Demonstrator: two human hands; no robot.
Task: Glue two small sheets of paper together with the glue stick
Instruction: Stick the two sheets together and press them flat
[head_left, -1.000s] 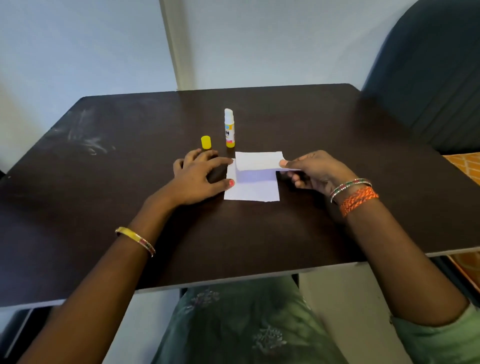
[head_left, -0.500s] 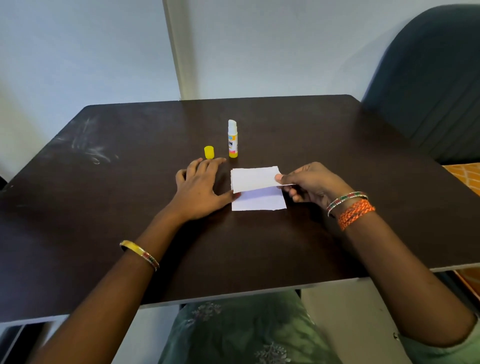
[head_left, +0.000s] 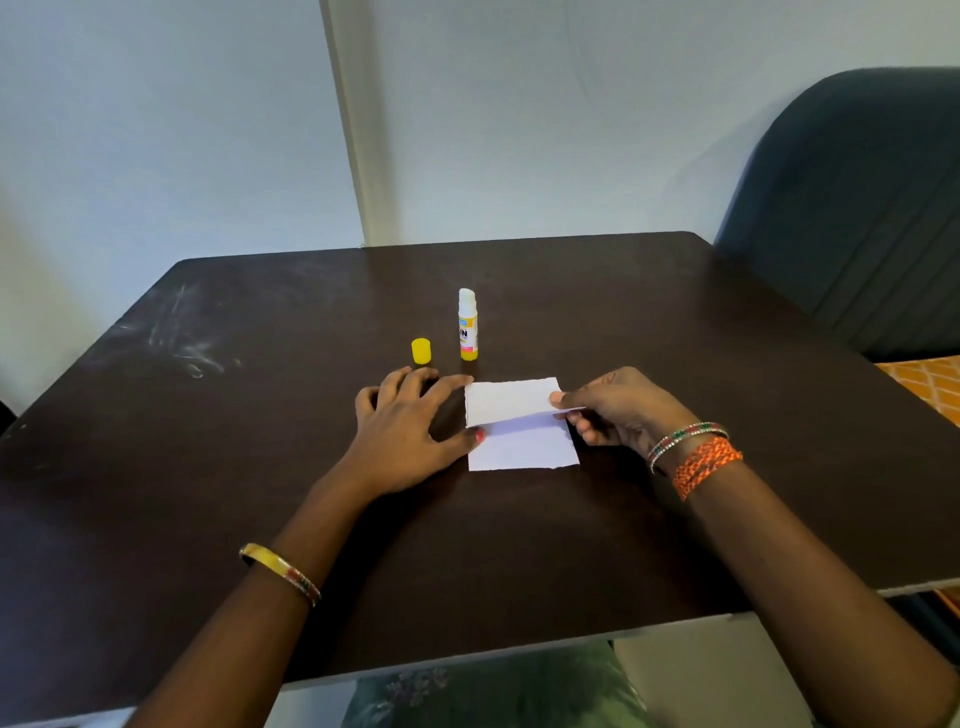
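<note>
Head view: white upper sheet (head_left: 511, 400) tilted over lower sheet (head_left: 524, 447)

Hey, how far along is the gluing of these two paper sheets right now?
Done: the glue stick stands uncapped, its yellow cap beside it on the table.

In hand: the right hand pinches the upper sheet over the lower sheet, while the left hand rests flat, thumb at the lower sheet's left edge.

Left: lay the upper sheet flat and press. Whether glue is on the paper, I can't tell.

Right hand (head_left: 618, 410) pinches upper sheet (head_left: 511, 401) (tilted) over lower sheet (head_left: 524, 447).
</note>
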